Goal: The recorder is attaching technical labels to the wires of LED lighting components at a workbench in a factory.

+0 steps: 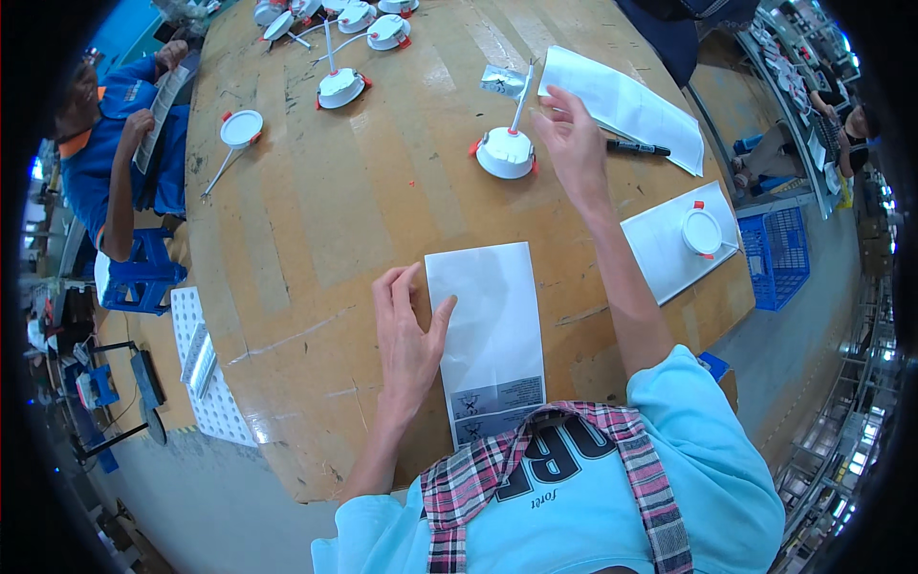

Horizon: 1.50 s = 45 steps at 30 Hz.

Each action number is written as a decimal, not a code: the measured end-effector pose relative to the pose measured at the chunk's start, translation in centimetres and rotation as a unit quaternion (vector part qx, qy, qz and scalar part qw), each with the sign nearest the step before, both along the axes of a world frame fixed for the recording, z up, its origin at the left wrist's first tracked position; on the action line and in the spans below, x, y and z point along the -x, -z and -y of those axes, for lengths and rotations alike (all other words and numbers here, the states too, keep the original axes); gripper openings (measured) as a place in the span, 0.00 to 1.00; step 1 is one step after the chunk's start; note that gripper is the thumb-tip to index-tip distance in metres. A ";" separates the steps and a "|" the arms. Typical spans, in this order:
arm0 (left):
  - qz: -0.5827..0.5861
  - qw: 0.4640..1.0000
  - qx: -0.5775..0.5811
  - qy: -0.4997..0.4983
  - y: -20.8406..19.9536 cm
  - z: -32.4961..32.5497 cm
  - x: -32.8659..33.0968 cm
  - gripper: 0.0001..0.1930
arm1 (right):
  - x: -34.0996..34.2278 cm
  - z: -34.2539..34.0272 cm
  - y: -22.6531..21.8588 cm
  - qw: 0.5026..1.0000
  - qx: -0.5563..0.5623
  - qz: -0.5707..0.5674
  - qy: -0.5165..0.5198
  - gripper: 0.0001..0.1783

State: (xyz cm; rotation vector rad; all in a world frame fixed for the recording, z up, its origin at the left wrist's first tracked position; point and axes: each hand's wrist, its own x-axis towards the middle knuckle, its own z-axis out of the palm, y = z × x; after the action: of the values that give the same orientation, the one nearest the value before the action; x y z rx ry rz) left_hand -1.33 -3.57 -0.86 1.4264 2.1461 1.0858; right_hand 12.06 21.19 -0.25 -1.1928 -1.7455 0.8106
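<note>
A white sheet of labels [486,320], with grey printed labels along its near end, lies before me on the table. My left hand [409,335] rests at its left edge, fingers apart and the thumb over the paper. Farther out to the right, my right hand [574,143] is open, thumb and forefinger parted, just right of a round white downlight [505,153] with red clips. From this lamp a white cable [522,100] stands up, and a small grey-printed label [502,81] is stuck to it. Both hands look unloaded.
Several more downlights [341,88] lie toward the far left. At right are folded white sheets [622,100], a black marker [638,147] and a white tray-like sheet [660,249] bearing another downlight [702,232]. A co-worker [124,143] sits left; a blue crate [776,258] stands right.
</note>
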 end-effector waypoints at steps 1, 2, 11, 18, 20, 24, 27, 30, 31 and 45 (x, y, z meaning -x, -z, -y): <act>0.032 0.999 0.017 -0.009 -0.6 0.6 -0.2 0.25 | -0.4 0.8 -0.3 0.999 -0.051 -0.006 0.006 0.17; 0.067 0.997 0.034 -0.016 -0.8 0.9 -0.3 0.25 | -0.9 1.5 -0.3 0.995 -0.102 -0.008 0.015 0.16; 0.142 0.989 0.038 -0.029 -1.0 1.7 0.8 0.24 | -1.4 9.3 0.3 0.992 -0.067 -0.001 -0.106 0.11; -0.059 0.989 -0.119 -0.062 1.4 -11.2 12.0 0.25 | -0.6 11.3 1.4 0.984 -0.066 -0.023 -0.162 0.09; -0.135 0.971 -0.175 -0.086 2.4 -16.0 15.2 0.31 | -0.5 11.5 1.7 0.982 -0.060 -0.013 -0.178 0.09; -0.156 0.973 -0.073 -0.151 3.1 -23.1 18.4 0.37 | -0.7 11.5 1.9 0.984 -0.051 -0.019 -0.172 0.08; -0.153 0.975 -0.049 -0.156 3.6 -23.5 19.2 0.37 | -0.5 11.6 1.7 0.983 -0.051 -0.026 -0.174 0.09; -0.131 0.983 -0.047 -0.118 3.7 -20.9 16.7 0.36 | -0.5 11.1 1.8 0.982 -0.048 -0.025 -0.180 0.09; -0.108 0.988 -0.048 -0.103 3.5 -19.3 15.0 0.36 | -0.8 11.0 1.5 0.983 -0.041 -0.029 -0.179 0.08; -0.104 0.990 -0.049 -0.081 1.3 -1.4 4.1 0.33 | 2.5 10.4 -0.8 0.960 0.070 -0.126 -0.241 0.08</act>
State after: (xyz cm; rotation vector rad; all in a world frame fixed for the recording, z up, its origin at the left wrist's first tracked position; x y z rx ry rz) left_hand -5.43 -2.19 -2.19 1.4882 2.4223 1.1594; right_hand 9.58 10.81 0.51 -0.7105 -1.8048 1.3314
